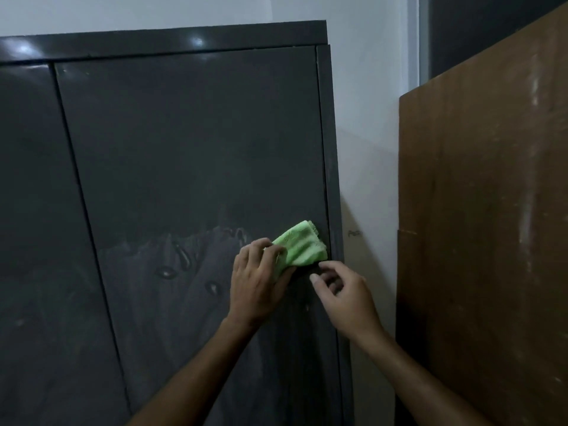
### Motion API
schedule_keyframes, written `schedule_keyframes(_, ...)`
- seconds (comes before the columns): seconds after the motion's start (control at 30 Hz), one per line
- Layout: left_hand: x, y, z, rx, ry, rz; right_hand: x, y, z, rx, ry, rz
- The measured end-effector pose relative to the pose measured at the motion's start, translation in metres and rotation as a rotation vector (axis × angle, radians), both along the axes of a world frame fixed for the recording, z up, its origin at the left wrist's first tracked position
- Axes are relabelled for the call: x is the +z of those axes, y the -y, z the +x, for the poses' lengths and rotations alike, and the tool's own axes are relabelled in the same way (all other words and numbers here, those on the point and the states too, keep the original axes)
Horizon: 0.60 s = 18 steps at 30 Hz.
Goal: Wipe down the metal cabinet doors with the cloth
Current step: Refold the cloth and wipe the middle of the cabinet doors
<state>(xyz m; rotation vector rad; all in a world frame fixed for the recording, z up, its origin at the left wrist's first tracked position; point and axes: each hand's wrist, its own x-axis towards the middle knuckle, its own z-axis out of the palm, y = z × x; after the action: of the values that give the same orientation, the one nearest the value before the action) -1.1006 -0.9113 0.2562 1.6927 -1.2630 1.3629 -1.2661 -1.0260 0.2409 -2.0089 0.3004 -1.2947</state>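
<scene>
Two hands working: left hand (pixel 256 281) is gripping the cloth (pixel 299 245) mid-wipe on the door (pixel 190 155), right hand (pixel 341 287) is hovering loose; lower door probably comes next.

The left door (pixel 33 226) runs off the picture's left edge, and both it and the right door (pixel 190 155) are cut off at the bottom, so their lower halves go unseen. The green cloth (pixel 299 244) is partly hidden under the left hand (pixel 256 281), whose fingers cover its near end. Both forearms leave the frame at the bottom. The right hand (pixel 344 292) curls just below the cloth, and whether its fingertips touch the door or cloth I cannot tell. The brown board (pixel 485 226) is cropped at right and below. A small mark (pixel 354 233) on the wall is too tiny to read.
</scene>
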Motion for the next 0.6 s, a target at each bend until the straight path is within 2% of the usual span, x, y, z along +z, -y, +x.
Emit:
schedule_keyframes(0.07, 0.000, -0.002, -0.011, -0.051, -0.031, -0.025, 0.006, -0.008, 0.005, 0.039, -0.019, 0.151)
schedule_keyframes(0.13, 0.003, -0.008, -0.022, -0.143, -0.153, -0.040, 0.008, -0.014, 0.011, 0.091, 0.028, 0.304)
schedule_keyframes(0.27, 0.000, -0.024, -0.045, -0.456, -0.594, -0.147, 0.013, -0.026, 0.014, 0.219, 0.067, 0.541)
schedule_keyframes(0.37, -0.001, -0.035, -0.052, -0.689, -0.877, -0.161, 0.019, -0.033, 0.008, 0.313, 0.031, 0.614)
schedule_keyframes(0.47, 0.003, -0.046, -0.051, -0.899, -1.261, -0.199, 0.020, -0.035, 0.003, 0.409, -0.007, 0.684)
schedule_keyframes(0.6, 0.015, -0.066, -0.058, -1.072, -1.664, -0.263, 0.021, -0.036, -0.005, 0.467, -0.011, 0.738)
